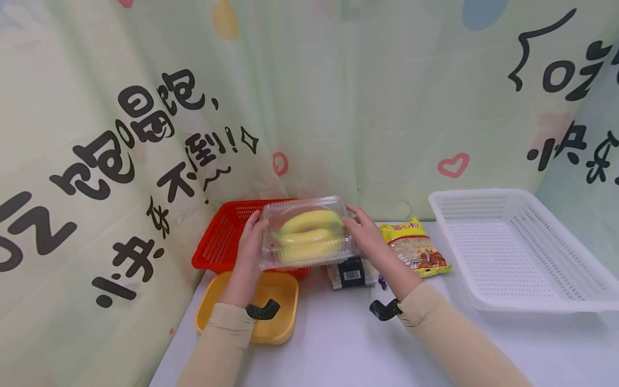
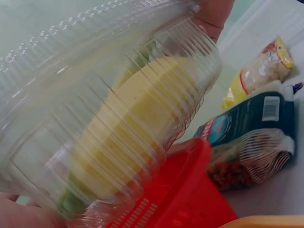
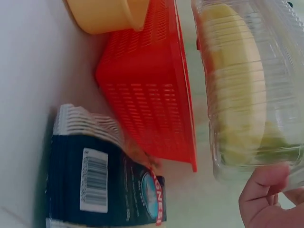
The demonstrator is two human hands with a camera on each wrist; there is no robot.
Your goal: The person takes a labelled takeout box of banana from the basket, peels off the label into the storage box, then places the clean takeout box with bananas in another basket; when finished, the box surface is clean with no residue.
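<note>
A clear plastic clamshell box (image 1: 271, 252) with yellow bananas (image 1: 309, 221) inside is held up between both hands. My left hand (image 1: 250, 242) grips its left end, and my right hand (image 1: 365, 231) grips the right end with the thumb over the edge. In the head view the box overlaps the red basket (image 1: 220, 236) behind it. The ribbed side of the box and a banana (image 2: 137, 123) fill much of the left wrist view. Seen from the right wrist, fingers (image 3: 268, 183) pinch a corner of the box.
A yellow plastic basin (image 1: 273, 317) stands in front of the red basket. A dark-labelled bag (image 1: 352, 273) lies right of the basket, beside a yellow food packet (image 1: 416, 247). At the right is a white basket (image 1: 522, 258). A printed curtain (image 1: 387, 107) hangs behind the table.
</note>
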